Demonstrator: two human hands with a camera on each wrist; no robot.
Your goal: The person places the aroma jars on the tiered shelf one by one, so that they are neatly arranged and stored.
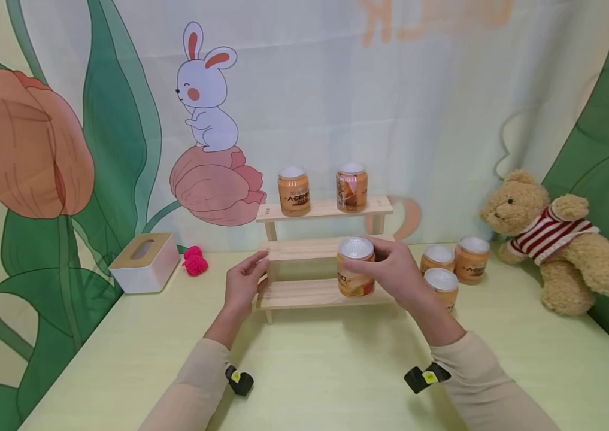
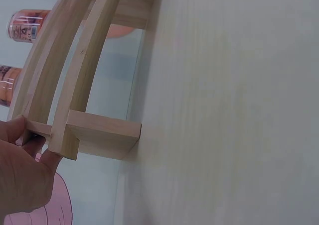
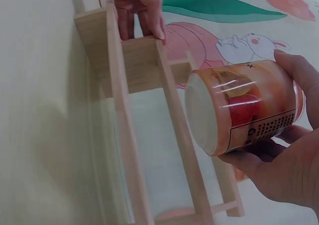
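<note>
Sleeves enter from the bottom of the frame over the pale desk (image 1: pixel 304 371). At centre, the left hand (image 1: pixel 243 284) grips the left end of the wooden stepped shelf (image 1: pixel 309 293), fingers curled round its side piece. The right hand (image 1: pixel 398 272) wraps an orange jar (image 1: pixel 355 267) just above the lowest step. Done well, I judge, the left hand steadies the shelf while the jar goes down flat and upright. Behind, two jars (image 1: pixel 294 191) stand on the top step.

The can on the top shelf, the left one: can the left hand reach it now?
Probably yes. The left hand only holds the wooden rack at its left end, and nothing stands between it and that can on the top step.
</note>
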